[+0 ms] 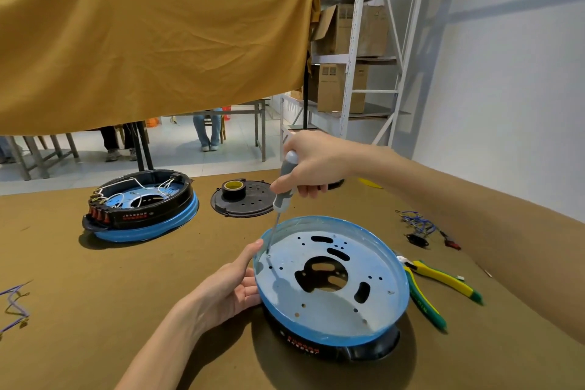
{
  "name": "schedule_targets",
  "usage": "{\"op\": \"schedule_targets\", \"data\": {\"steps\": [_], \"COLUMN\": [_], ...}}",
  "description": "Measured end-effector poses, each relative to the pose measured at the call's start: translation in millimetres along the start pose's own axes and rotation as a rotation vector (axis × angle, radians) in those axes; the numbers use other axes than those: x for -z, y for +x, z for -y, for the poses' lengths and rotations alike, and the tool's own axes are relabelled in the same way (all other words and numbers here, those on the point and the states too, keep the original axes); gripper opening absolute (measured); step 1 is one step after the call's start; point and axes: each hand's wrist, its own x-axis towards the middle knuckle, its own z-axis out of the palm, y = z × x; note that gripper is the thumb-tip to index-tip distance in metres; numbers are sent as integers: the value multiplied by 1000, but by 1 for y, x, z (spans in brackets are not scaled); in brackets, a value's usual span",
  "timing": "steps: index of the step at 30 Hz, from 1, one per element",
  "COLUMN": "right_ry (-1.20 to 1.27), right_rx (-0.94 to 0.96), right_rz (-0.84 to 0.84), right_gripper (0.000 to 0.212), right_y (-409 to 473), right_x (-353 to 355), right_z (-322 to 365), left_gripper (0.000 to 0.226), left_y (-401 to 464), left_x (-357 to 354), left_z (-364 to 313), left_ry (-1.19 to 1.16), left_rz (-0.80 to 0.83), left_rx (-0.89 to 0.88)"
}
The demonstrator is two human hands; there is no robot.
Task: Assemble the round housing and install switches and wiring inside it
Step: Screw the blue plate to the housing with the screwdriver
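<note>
The round housing (332, 282) sits on the brown counter (126, 279) just in front of us, its blue rim and pale perforated plate facing up over a black base. Our left grip (234, 285) rests against its left side, fingers relaxed and straight, thumb on the rim. Our right grip (311, 165) is clenched around the grey handle of a screwdriver (285, 184), whose tip touches a screw hole near the plate's left edge. A second housing (142, 204) with white wires and red switches inside stands farther back on the left. A black cover (243, 199) with a roll of tape (233, 188) on it lies between them. Pliers (440, 291) with yellow-green handles lie just beside the near housing on the right, with a wire bundle (421, 228) beyond them
</note>
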Motion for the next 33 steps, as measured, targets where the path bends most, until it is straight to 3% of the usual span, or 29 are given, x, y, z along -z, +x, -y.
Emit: {"op": "schedule_targets", "data": {"steps": [3,5,9,13,19,29,33], "right_ry": [455,703,815,435,-177,-135,137], "right_rx": [-104,-222,-467,-562,-606,-658,-647], "right_rz": [-208,-259,-436,-650,-440,-353,-314], "right_gripper": [27,23,18,24,21,27,29], "right_y": [-27,-49,-82,-122,-154,-160,-154], "right_x": [4,-4,-49,-86,-121,-116,-105], "right_z": [-39,-68,-122,-169,-196,-200,-209], "left_gripper": [71,76,85,82,78,74,69], "left_y": [0,-1,-5,-7,-3,2,6], "left_x": [-2,-3,-2,-3,-7,-5,-6], "left_z": [2,3,1,-1,4,7,9], "left_ry": [-55,-74,-133,-161,-138,-115,-104], "left_rz": [-36,-18,-10,-27,-69,-54,-85], "left_rx": [-16,-23,25,65,-9,-50,-89]}}
